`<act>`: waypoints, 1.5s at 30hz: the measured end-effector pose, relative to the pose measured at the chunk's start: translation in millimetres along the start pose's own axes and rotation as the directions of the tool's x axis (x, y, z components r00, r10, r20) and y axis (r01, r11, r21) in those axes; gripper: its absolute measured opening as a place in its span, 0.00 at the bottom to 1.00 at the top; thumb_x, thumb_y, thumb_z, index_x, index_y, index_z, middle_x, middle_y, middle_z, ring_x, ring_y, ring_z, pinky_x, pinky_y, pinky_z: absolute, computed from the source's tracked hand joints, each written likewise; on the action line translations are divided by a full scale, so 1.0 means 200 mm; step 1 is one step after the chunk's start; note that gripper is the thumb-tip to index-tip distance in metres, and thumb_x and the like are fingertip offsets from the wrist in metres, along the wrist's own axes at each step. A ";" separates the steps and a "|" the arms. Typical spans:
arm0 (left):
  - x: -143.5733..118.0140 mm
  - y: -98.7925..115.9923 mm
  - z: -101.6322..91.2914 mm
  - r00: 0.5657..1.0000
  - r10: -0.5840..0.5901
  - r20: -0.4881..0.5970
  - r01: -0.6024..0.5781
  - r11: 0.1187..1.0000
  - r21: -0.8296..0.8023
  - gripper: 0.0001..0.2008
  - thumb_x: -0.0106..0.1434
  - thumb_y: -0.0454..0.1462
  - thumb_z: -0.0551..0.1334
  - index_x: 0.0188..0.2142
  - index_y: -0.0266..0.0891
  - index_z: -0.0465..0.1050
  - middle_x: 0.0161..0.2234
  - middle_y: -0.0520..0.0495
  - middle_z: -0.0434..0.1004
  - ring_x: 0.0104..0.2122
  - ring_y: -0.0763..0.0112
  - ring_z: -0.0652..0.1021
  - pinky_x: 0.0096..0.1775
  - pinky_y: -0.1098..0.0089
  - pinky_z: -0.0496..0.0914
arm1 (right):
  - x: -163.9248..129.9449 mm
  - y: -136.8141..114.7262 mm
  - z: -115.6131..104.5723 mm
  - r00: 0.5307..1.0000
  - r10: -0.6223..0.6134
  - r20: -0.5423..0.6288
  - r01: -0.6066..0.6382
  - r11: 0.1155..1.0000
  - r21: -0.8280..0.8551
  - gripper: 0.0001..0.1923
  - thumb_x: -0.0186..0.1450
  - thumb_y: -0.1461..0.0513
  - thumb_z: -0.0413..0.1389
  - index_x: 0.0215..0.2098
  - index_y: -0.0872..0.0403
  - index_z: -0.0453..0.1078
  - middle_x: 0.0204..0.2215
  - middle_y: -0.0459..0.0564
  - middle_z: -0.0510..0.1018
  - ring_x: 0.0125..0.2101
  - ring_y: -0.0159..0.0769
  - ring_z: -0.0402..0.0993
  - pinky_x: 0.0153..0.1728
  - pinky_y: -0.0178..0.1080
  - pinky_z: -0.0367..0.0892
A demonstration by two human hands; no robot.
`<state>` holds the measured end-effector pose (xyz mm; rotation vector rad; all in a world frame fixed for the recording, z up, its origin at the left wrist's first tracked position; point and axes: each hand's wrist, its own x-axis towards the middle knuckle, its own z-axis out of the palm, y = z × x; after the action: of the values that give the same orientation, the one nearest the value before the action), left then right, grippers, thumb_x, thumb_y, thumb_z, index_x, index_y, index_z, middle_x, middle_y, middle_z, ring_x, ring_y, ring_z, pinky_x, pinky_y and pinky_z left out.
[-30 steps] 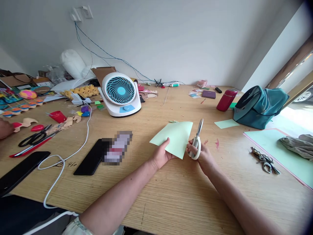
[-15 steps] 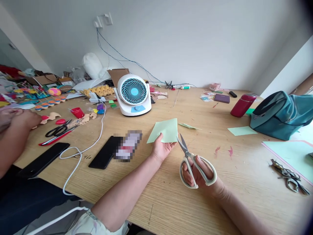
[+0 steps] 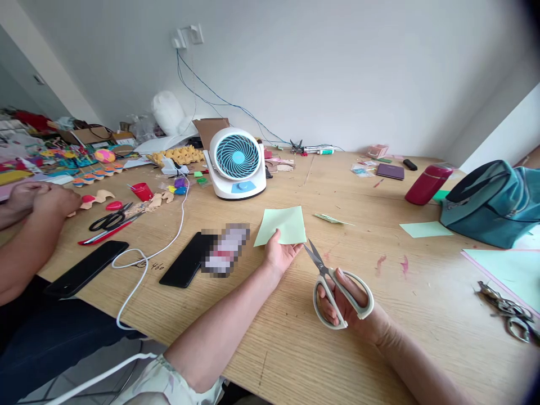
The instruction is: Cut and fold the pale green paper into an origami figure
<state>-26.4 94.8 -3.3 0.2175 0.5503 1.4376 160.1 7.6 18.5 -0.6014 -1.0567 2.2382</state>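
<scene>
Left hand [image 3: 279, 254] pinches a pale green paper square [image 3: 282, 225]; right hand [image 3: 348, 306] grips white-handled steel scissors [image 3: 337, 289], blades slightly parted; the wooden table [image 3: 295, 349] reads "460" in pen.

We see bare wooden table [image 3: 295, 349] in front of both hands, open for passing. To the left, a black phone [image 3: 185, 266] and a looping white cable [image 3: 139, 270] block the way. Straight ahead stands a white desk fan with blue blades [image 3: 237, 163]. Right side: teal fabric bag [image 3: 489, 202], dark red bottle [image 3: 427, 184], metal key bunch [image 3: 508, 312]. Between fan and bottle lies a wide clear lane.
</scene>
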 end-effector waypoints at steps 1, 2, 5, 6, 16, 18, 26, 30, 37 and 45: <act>0.00 0.00 0.00 1.000 -0.002 -0.001 0.002 1.000 -0.002 0.21 0.71 0.43 0.48 0.53 0.33 0.68 0.47 0.34 0.77 0.46 0.58 0.79 0.41 0.62 0.76 | 0.00 0.00 0.00 1.000 -0.004 -0.006 0.004 1.000 -0.001 0.26 0.67 0.42 0.50 0.30 0.56 0.72 0.16 0.47 0.70 0.16 0.29 0.61 0.21 0.35 0.52; 0.00 0.00 0.00 1.000 -0.003 -0.001 0.003 1.000 -0.003 0.21 0.71 0.43 0.48 0.53 0.33 0.68 0.47 0.34 0.77 0.46 0.58 0.79 0.41 0.62 0.76 | 0.00 0.00 0.00 1.000 -0.005 -0.011 0.005 1.000 -0.004 0.26 0.67 0.42 0.50 0.30 0.56 0.72 0.16 0.47 0.70 0.16 0.29 0.61 0.21 0.36 0.52; -0.01 0.00 0.01 1.000 -0.007 0.002 0.007 1.000 -0.001 0.21 0.71 0.43 0.48 0.53 0.32 0.68 0.46 0.33 0.77 0.44 0.58 0.79 0.41 0.63 0.76 | 0.00 0.00 0.00 1.000 -0.005 -0.023 0.004 1.000 -0.018 0.26 0.66 0.42 0.50 0.30 0.55 0.72 0.16 0.47 0.70 0.16 0.30 0.61 0.20 0.36 0.51; -0.01 0.00 0.01 1.000 -0.009 0.002 0.009 1.000 0.000 0.21 0.71 0.43 0.48 0.53 0.32 0.68 0.46 0.33 0.77 0.44 0.59 0.80 0.41 0.63 0.76 | 0.00 0.00 0.00 1.000 -0.005 -0.028 0.005 1.000 -0.022 0.26 0.66 0.42 0.50 0.30 0.55 0.72 0.16 0.47 0.70 0.16 0.30 0.61 0.21 0.36 0.51; -0.05 -0.02 0.04 0.999 -0.007 -0.033 0.007 1.000 -0.003 0.20 0.71 0.42 0.49 0.52 0.31 0.70 0.45 0.34 0.78 0.44 0.58 0.80 0.40 0.63 0.76 | 0.01 0.03 -0.01 0.997 -0.013 -0.075 0.017 0.999 0.042 0.27 0.66 0.41 0.49 0.33 0.56 0.72 0.20 0.49 0.73 0.20 0.32 0.66 0.23 0.35 0.58; -0.06 -0.04 0.05 0.999 -0.005 -0.031 0.005 1.000 -0.011 0.19 0.71 0.42 0.50 0.51 0.32 0.70 0.45 0.35 0.78 0.45 0.58 0.80 0.41 0.63 0.76 | 0.02 0.04 -0.01 0.996 -0.015 -0.084 0.021 0.997 0.071 0.27 0.66 0.41 0.49 0.34 0.56 0.72 0.21 0.50 0.74 0.21 0.33 0.68 0.24 0.36 0.60; -0.11 -0.09 0.07 0.997 -0.073 -0.028 0.072 0.997 -0.024 0.19 0.70 0.40 0.50 0.50 0.27 0.70 0.44 0.33 0.79 0.43 0.59 0.81 0.43 0.64 0.76 | 0.04 0.05 0.04 0.985 -0.066 -0.157 0.096 0.977 0.191 0.26 0.66 0.41 0.51 0.32 0.54 0.71 0.24 0.51 0.74 0.25 0.34 0.68 0.26 0.36 0.61; -0.12 -0.10 0.08 0.994 -0.093 -0.065 0.094 0.995 0.012 0.18 0.70 0.38 0.50 0.49 0.27 0.70 0.41 0.33 0.80 0.38 0.62 0.82 0.43 0.65 0.76 | 0.03 0.05 0.05 0.984 -0.064 -0.167 0.103 0.967 0.235 0.26 0.64 0.40 0.52 0.31 0.54 0.71 0.24 0.51 0.73 0.25 0.35 0.66 0.26 0.36 0.60; -0.12 -0.09 0.09 0.987 -0.080 -0.142 0.088 0.995 0.053 0.15 0.71 0.39 0.51 0.44 0.29 0.71 0.34 0.37 0.81 0.32 0.64 0.82 0.39 0.66 0.76 | 0.03 0.06 0.09 0.967 -0.086 -0.238 0.132 0.974 0.185 0.26 0.66 0.42 0.50 0.33 0.56 0.72 0.21 0.48 0.69 0.21 0.30 0.61 0.24 0.33 0.57; -0.10 -0.09 0.07 0.980 -0.072 -0.185 0.084 0.995 0.060 0.13 0.70 0.38 0.53 0.44 0.30 0.71 0.33 0.39 0.80 0.31 0.65 0.81 0.37 0.66 0.75 | 0.04 0.08 0.09 0.943 -0.110 -0.315 0.180 0.962 0.204 0.26 0.65 0.42 0.53 0.31 0.57 0.72 0.18 0.45 0.65 0.19 0.27 0.56 0.21 0.31 0.54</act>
<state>-3.6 75.9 5.4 0.1161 0.7507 1.3716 138.8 -5.1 15.6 -0.7113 -0.6551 2.0212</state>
